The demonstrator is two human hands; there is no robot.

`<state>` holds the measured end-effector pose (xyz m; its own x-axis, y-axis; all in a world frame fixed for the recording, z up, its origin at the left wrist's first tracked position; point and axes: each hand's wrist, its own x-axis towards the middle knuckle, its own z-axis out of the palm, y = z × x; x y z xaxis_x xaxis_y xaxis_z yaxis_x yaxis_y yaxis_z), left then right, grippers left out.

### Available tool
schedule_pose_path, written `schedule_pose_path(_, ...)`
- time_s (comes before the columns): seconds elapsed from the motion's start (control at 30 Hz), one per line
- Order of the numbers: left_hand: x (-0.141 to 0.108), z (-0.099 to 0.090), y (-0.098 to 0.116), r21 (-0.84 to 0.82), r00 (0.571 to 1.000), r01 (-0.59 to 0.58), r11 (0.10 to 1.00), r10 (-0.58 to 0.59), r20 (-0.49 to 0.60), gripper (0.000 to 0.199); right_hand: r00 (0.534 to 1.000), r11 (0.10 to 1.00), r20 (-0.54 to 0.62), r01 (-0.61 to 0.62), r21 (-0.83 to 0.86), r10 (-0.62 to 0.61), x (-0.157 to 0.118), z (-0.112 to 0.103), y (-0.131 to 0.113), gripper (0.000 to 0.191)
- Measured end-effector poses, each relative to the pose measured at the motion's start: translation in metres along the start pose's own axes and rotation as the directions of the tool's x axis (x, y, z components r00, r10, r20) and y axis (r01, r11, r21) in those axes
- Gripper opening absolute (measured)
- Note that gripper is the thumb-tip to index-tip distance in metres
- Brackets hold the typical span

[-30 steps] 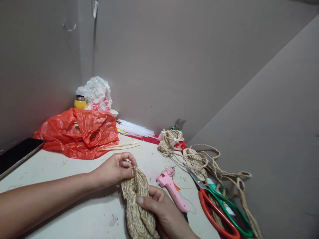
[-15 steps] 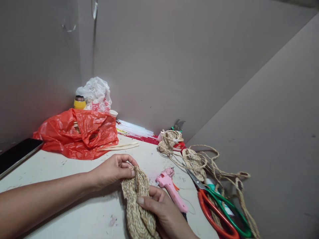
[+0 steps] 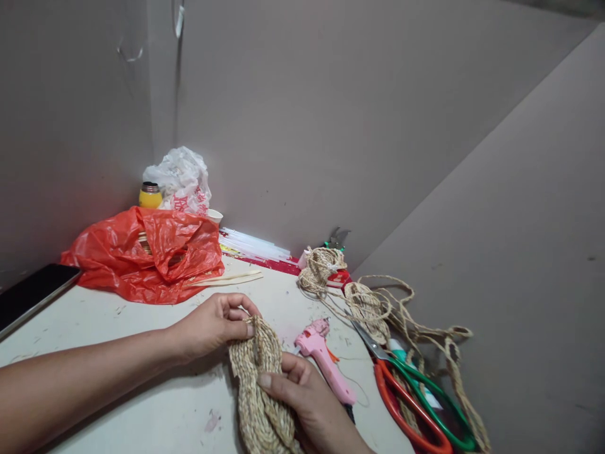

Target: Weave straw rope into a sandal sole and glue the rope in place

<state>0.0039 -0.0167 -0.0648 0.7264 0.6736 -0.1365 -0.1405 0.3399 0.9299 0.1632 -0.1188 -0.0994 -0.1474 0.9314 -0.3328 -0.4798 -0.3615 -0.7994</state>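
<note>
A flat, long piece made of coiled braided straw cord point(image 3: 258, 384) is held up over the table, its lower end cut off by the frame edge. My left hand point(image 3: 227, 321) pinches its top end between thumb and fingers. Along its right edge my right hand point(image 3: 302, 391) grips it, thumb on the front and fingers behind. A pink glue gun point(image 3: 324, 359) lies just right of the piece. Beyond that are large scissors point(image 3: 406, 372) with one red and one green handle.
Braided cord point(image 3: 368, 309) lies in bundles and loops at the right. A red plastic bag point(image 3: 142, 252) with pale strips point(image 3: 231, 277) sits at the left, near a phone point(image 3: 38, 293). Clear glue sticks point(image 3: 255, 243) lie by the wall, and a yellow jar point(image 3: 150, 197) stands beside a white bag point(image 3: 182, 176).
Almost nothing differs. The view has shifted very slightly; both hands keep the same hold on the braided piece.
</note>
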Motion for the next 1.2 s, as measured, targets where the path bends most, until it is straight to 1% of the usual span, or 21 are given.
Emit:
schedule_pose_path(0.23, 0.001, -0.004, -0.005, -0.001, 1.000, -0.001, 1.000, 0.001, 0.008, 0.022, 0.999, 1.000, 0.031, 0.018, -0.006, -0.018, 0.001, 0.001, -0.002, 0.038)
schedule_pose_path(0.33, 0.002, -0.005, -0.007, 0.003, 1.000, 0.003, 1.000, -0.003, 0.009, 0.024, 0.999, 0.999, 0.026, 0.027, -0.026, -0.026, 0.001, 0.001, -0.003, 0.038)
schedule_pose_path(0.43, 0.001, -0.003, -0.008, 0.005, 1.000, 0.009, 1.000, -0.009, -0.015, 0.026, 1.000, 0.999, 0.020, 0.020, -0.045, -0.019, 0.000, 0.001, -0.003, 0.037)
schedule_pose_path(0.63, 0.001, -0.002, -0.007, -0.020, 0.999, 0.019, 1.000, -0.019, -0.029, 0.025, 0.999, 0.998, -0.001, 0.039, -0.042, -0.039, 0.000, 0.003, -0.003, 0.038)
schedule_pose_path(0.77, 0.002, -0.004, -0.009, -0.025, 0.999, 0.029, 0.999, -0.030, -0.026, 0.025, 0.999, 0.998, 0.013, 0.051, -0.025, -0.051, -0.001, 0.005, -0.005, 0.037)
schedule_pose_path(0.9, 0.003, -0.004, -0.010, -0.047, 1.000, 0.025, 0.999, -0.026, -0.017, 0.028, 0.999, 0.999, 0.003, 0.051, -0.002, -0.051, -0.001, 0.006, -0.006, 0.036)
schedule_pose_path(1.07, 0.002, -0.002, -0.007, -0.032, 0.999, 0.047, 0.998, -0.047, -0.007, 0.028, 0.999, 0.998, -0.013, 0.050, 0.024, -0.049, 0.001, 0.005, -0.007, 0.037)
schedule_pose_path(1.2, 0.003, -0.002, -0.004, -0.050, 0.998, 0.052, 0.997, -0.053, -0.027, 0.028, 0.999, 0.999, 0.012, 0.037, 0.039, -0.038, 0.001, 0.006, -0.010, 0.034)
